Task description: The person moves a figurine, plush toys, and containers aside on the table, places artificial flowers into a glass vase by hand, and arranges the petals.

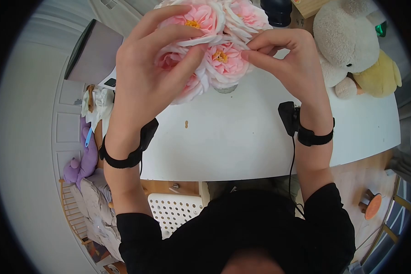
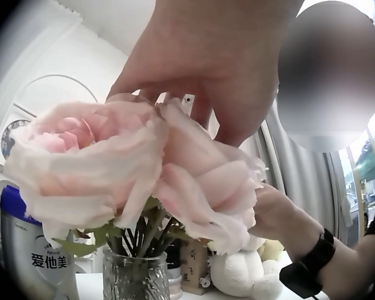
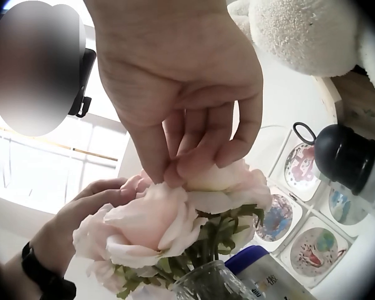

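Observation:
Pale pink roses with yellow centres (image 1: 221,57) stand bunched in a ribbed glass vase (image 2: 136,278). My left hand (image 1: 144,68) reaches over the bunch from the left, its thumb and curved fingers around the petals of one rose. On the right side of the bunch, my right hand (image 1: 290,61) pinches a petal edge between thumb and index finger. In the right wrist view, the fingertips of the right hand (image 3: 187,106) press together on a rose. Green leaves and stems (image 2: 144,234) show below the blossoms; the left fingertips are partly hidden behind petals in the left wrist view.
The vase stands on a white table (image 1: 214,146). Behind it are a dark bottle (image 1: 276,11) and a blue-lidded can (image 2: 34,250). A white plush toy (image 1: 347,34) and a yellow one (image 1: 381,75) sit at the right, a grey box-shaped device (image 1: 93,52) at the left.

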Tool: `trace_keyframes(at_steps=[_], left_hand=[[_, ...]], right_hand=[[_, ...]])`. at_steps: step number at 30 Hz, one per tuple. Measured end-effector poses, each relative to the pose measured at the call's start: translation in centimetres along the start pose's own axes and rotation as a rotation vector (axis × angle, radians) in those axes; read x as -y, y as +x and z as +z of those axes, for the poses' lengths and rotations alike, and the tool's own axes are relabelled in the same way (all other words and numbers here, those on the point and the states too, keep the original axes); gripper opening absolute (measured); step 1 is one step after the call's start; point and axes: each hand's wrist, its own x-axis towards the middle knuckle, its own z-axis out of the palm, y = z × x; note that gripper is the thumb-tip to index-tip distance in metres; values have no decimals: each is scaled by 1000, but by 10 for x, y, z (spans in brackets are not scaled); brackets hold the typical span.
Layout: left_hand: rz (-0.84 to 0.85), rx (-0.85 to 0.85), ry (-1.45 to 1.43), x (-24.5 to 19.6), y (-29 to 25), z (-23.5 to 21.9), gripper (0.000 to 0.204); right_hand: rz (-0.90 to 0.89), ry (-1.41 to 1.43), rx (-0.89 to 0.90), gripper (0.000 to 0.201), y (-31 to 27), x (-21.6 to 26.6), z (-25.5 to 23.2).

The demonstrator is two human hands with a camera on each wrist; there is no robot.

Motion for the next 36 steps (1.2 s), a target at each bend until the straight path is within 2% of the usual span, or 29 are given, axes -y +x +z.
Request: trace_keyframes(at_steps=[1,4,8,13,16,20,25,28,29,32,36], left_hand=[[-3,-27,-28,-3,1,1,22],[2,-70,-78,0,-1,6,18],[-87,-35,-129,1,-3,0,19],[-160,38,-166,-1,0,-7,22],[-102,33,-213,2,-1,-6,22],[-88,41,-98,-3,1,-7,23],[-64,64,-57,-4,-1,-10,21],[-64,-9,-8,-11,-1,-12,22],[-16,-49,-44,-6,-1,-14,22],[89,-138,-75,7,-6,-19,25],[103,-95,61,-4,0,-11,29]], right_hand=[[-21,4,12,10,0,0,-2],[-90,16,-3,9,-2,-1,-2],[-197,56,6,8,0,-3,-6],[-166,98,13,8,2,-7,-10],[-177,146,-5,8,2,-10,-7],[-221,131,-43,8,1,-4,-2],[-182,112,14,7,-1,1,-7],[-141,98,43,7,-5,12,-20],[-123,94,46,8,-7,13,-26],[-185,84,-145,18,-8,-2,-42],[-236,122,-107,30,4,3,-24]])
